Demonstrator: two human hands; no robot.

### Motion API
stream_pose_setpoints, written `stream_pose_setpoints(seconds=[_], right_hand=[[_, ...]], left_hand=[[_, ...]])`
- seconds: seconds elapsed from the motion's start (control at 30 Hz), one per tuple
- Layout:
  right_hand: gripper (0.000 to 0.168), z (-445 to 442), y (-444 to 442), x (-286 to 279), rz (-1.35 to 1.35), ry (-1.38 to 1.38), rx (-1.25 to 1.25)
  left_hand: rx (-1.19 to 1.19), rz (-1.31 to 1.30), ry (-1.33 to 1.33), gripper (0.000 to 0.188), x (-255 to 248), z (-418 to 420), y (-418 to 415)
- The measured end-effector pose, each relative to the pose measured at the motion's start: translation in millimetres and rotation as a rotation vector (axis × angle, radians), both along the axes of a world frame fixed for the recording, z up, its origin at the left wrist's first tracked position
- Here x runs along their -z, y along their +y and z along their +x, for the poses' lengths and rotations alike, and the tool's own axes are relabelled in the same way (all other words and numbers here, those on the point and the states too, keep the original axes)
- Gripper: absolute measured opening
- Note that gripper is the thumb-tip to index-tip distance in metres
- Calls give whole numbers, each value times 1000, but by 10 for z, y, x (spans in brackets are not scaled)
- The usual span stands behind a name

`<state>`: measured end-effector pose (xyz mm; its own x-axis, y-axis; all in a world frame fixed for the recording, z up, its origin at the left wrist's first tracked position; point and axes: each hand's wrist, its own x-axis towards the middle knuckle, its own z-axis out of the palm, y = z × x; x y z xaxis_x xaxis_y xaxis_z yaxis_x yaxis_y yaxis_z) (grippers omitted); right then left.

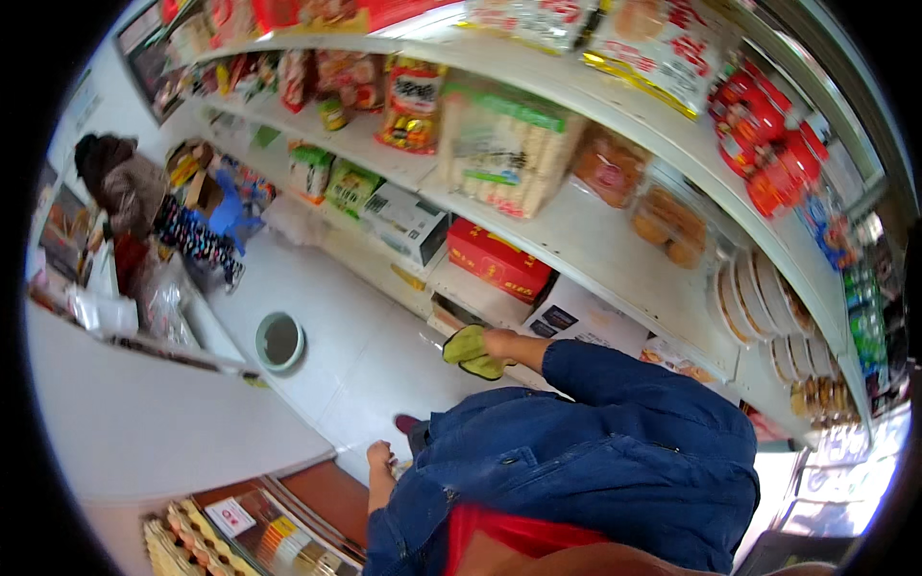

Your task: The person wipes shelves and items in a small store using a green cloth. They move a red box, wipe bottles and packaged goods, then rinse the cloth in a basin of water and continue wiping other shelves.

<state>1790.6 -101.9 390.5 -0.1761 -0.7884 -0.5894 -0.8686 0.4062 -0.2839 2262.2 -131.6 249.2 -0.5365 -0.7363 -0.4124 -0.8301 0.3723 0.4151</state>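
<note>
My right hand [497, 344] grips a folded green cloth [468, 353] with a dark edge, in front of the lower shelves on my right. Low at my left side is my left hand [380, 455], its fingers curled. A small pale thing [400, 469] shows beside those fingers; whether they hold it is unclear. Closest to the cloth are a red carton [497, 261] and a white printed box [576, 317] on the bottom shelf. Above them, the middle shelf [547, 230] bears a large pack of pale sticks [504, 155] and clear packs of baked goods [666, 223].
A pale green bucket [268, 367] stands on the tiled floor [346, 338]. Beyond it, a person [137, 187] bends near boxes and bags. A white counter [166, 410] borders my left, with egg trays [191, 540] near a display case [281, 536]. Stacked round tubs [756, 295] fill the shelf's right end.
</note>
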Motion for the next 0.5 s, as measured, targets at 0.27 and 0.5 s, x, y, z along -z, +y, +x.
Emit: stream_pose_setpoints(seconds=[0.27, 0.5], right_hand=[[32, -20, -486, 552, 137, 14, -54], [26, 467, -1606, 731, 516, 293, -222]], left_hand=[[-329, 186, -130, 20, 409, 629, -850], [-1114, 347, 245, 21, -284, 1397, -1581]])
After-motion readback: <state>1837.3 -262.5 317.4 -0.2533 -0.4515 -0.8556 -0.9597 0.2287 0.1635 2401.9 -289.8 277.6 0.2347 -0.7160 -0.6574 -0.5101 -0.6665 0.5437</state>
